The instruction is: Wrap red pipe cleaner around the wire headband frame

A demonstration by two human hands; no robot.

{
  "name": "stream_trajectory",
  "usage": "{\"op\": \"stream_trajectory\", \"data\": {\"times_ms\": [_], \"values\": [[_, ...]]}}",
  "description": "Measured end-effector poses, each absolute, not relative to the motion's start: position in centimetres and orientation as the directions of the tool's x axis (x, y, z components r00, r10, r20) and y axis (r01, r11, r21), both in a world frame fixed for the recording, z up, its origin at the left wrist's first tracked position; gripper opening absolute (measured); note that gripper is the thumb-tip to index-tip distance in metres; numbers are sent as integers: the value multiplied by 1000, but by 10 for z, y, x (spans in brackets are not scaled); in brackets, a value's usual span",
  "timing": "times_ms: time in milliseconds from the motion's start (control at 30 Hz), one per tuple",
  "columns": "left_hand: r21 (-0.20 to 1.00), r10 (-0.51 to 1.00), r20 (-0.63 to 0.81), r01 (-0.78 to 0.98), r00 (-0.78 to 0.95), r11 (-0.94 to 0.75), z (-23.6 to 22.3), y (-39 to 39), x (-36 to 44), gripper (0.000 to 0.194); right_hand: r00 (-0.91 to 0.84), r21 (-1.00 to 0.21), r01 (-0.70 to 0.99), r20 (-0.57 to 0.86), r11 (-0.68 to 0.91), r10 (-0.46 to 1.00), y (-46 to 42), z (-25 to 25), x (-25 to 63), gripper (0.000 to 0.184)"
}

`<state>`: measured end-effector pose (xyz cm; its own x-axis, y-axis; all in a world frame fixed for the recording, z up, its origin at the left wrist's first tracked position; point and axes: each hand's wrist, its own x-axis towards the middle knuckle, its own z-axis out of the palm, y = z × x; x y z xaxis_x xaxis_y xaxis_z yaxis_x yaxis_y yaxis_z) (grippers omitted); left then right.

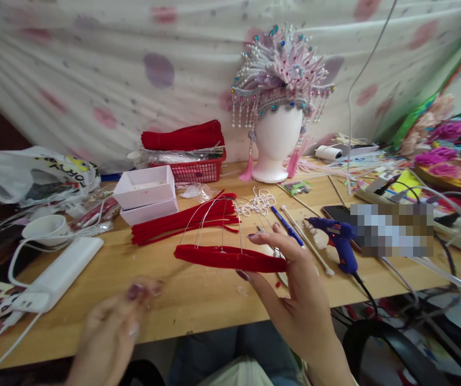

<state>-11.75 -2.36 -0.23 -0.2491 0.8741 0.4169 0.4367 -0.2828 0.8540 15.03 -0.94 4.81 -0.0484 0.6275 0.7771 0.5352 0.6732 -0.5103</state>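
Note:
My right hand point(300, 292) pinches a red velvety band point(214, 257) between thumb and fingers, holding it above the table. Thin bent wires point(204, 217) arch up from the band like an open cage frame. To the left and lower down, my left hand point(120, 321) is apart from the band and blurred by motion. Its fingers are curled with the tips close together; whatever they may hold is not clear. Behind the frame lies a bundle of red fuzzy stems point(182, 220). A string of white beads point(257, 202) lies beside the bundle.
A blue glue gun point(337, 236) and a blue pen point(287, 225) lie on the right. A beaded pink headdress point(290, 69) sits on a white mannequin head point(276, 139). White boxes point(146, 187), a red basket point(198, 170) and a white power bank point(64, 276) stand leftward. Cables cross both sides.

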Motion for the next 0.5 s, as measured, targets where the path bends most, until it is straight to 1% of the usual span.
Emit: {"op": "stream_trajectory", "data": {"times_ms": [67, 100, 133, 167, 200, 233, 267, 300, 333, 367, 400, 433, 467, 500], "values": [[915, 937, 293, 340, -191, -217, 2, -28, -93, 35, -53, -504, 541, 778, 673, 626, -10, 47, 150, 39], [982, 983, 100, 173, -152, -73, 6, -31, -83, 39, -53, -502, 544, 779, 672, 625, -10, 47, 149, 39], [997, 990, -61, 29, -127, 65, 11, -34, -74, 41, -53, -498, 548, 781, 672, 622, -10, 47, 149, 38], [988, 984, -145, -61, -107, 139, 18, -38, -66, 42, -58, -493, 553, 782, 672, 621, -10, 47, 149, 37], [975, 976, -197, -127, -92, 185, 24, -41, -61, 44, -66, -489, 558, 780, 671, 623, -10, 47, 149, 36], [972, 975, -199, -151, -99, 183, 30, -45, -58, 43, -78, -482, 563, 777, 671, 624, -11, 48, 149, 35], [981, 980, -154, -141, -122, 137, 35, -48, -55, 41, -90, -475, 568, 776, 672, 625, -11, 48, 149, 34], [994, 985, -65, -103, -158, 49, 40, -50, -54, 37, -97, -472, 573, 773, 671, 627, -11, 49, 149, 33], [996, 978, 70, -35, -197, -78, 43, -50, -53, 30, -101, -470, 576, 771, 669, 629, -11, 49, 149, 32], [971, 946, 238, 66, -223, -229, 46, -48, -53, 23, -100, -471, 578, 769, 667, 631, -11, 49, 149, 32], [908, 884, 409, 191, -225, -372, 48, -45, -52, 16, -100, -472, 578, 768, 666, 632, -11, 48, 148, 33], [814, 808, 556, 322, -192, -484, 50, -41, -52, 11, -106, -472, 575, 767, 668, 632, -11, 48, 147, 33], [709, 743, 657, 439, -127, -552, 52, -36, -51, 13, -115, -473, 569, 765, 673, 634, -11, 47, 147, 34], [615, 706, 707, 530, -43, -583, 54, -30, -51, 18, -126, -474, 561, 762, 679, 635, -12, 46, 146, 35]]}}
